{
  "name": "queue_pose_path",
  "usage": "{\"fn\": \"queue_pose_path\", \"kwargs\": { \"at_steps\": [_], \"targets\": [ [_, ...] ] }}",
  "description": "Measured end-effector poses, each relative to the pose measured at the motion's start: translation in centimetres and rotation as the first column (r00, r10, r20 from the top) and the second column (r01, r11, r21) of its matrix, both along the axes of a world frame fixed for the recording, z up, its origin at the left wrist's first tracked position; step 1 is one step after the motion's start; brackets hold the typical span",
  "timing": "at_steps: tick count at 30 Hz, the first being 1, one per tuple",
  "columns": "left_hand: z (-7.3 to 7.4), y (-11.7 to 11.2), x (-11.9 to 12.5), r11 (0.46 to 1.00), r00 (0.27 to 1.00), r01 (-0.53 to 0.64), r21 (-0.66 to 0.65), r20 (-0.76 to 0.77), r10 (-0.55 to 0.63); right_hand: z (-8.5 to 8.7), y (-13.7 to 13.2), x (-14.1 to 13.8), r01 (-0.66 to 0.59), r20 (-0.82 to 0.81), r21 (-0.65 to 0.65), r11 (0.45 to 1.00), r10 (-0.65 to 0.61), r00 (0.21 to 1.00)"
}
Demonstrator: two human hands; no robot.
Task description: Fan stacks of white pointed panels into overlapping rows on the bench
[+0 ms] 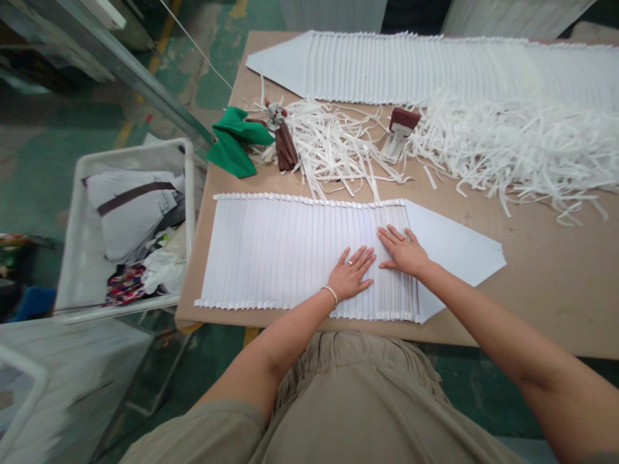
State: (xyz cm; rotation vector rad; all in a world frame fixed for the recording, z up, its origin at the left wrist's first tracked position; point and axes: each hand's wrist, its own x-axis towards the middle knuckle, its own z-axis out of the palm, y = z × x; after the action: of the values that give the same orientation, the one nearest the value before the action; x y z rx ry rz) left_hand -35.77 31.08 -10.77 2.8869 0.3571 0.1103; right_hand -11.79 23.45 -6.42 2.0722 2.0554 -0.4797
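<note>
My left fingers (366,260) and right fingers (393,240) lie flat, spread and released, on a white pleated panel (285,251).
The panel rests beneath them on the brown bench (556,283), its longer pleated stretch left of my left fingers, its plain pointed end (459,241) right of my right ones; darker lines show between the pleats around my right fingers. Beyond my fingers, past the panel's far edge, is a heap of white strips (333,145), a green cloth (239,138) and a brown-and-metal object (285,148) at its left. A dark-red-handled tool (403,120) sits between it and a larger heap (512,148). Farther beyond lies a second pleated panel (387,67). Well left of my left fingers, beside the bench, a white bin (72,225) holds fabric (140,219).
</note>
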Motion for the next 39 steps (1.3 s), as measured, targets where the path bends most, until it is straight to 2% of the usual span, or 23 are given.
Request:
{"fn": "queue_pose_path", "kwargs": {
  "at_steps": [3, 8, 10, 13, 16, 19, 29, 36, 39],
  "targets": [
    [0.0, -0.5, 0.4, 1.0, 1.0, -0.006, -0.006, 0.018, 0.006, 0.5, -0.7, -0.1, 0.027, -0.003, 0.068, 0.997, -0.026, 1.0],
    [-0.1, -1.5, 1.0, 0.998, 0.998, 0.06, -0.016, 0.018, -0.06, 2.1, -2.3, -1.2, 0.115, 0.007, 0.223, 0.968, -0.12, 0.993],
    [-0.2, -1.7, 1.1, 0.998, 0.998, 0.053, -0.022, 0.013, -0.053, 2.4, -2.9, -1.6, 0.102, 0.011, 0.242, 0.965, -0.108, 0.994],
    [-0.2, -1.7, 1.2, 0.998, 0.999, 0.049, -0.032, 0.01, -0.049, 1.8, -3.7, -1.5, 0.048, -0.006, 0.19, 0.981, -0.048, 0.999],
    [0.1, -1.7, 1.4, 0.998, 0.999, 0.042, -0.037, -0.005, -0.042, 0.8, -4.4, -0.6, 0.028, -0.026, 0.156, 0.987, -0.024, 0.999],
    [0.3, -1.7, 1.9, 0.999, 0.999, 0.021, -0.038, -0.035, -0.023, 0.4, -5.1, 0.7, 0.013, -0.032, 0.186, 0.983, -0.007, 0.999],
    [-0.3, -2.3, 3.3, 0.998, 0.993, -0.016, -0.057, -0.121, 0.009, 0.0, -8.1, 5.6, 0.021, -0.1, 0.292, 0.956, 0.009, 0.995],
    [-0.2, -2.2, 3.4, 0.997, 0.993, -0.017, -0.076, -0.12, 0.008, -0.4, -10.6, 8.1, 0.051, -0.101, 0.282, 0.958, -0.023, 0.995],
    [-0.1, -2.3, 3.3, 0.997, 0.995, -0.026, -0.066, -0.099, 0.02, 0.3, -11.4, 8.4, 0.063, -0.145, 0.239, 0.969, -0.029, 0.989]
  ]
}}
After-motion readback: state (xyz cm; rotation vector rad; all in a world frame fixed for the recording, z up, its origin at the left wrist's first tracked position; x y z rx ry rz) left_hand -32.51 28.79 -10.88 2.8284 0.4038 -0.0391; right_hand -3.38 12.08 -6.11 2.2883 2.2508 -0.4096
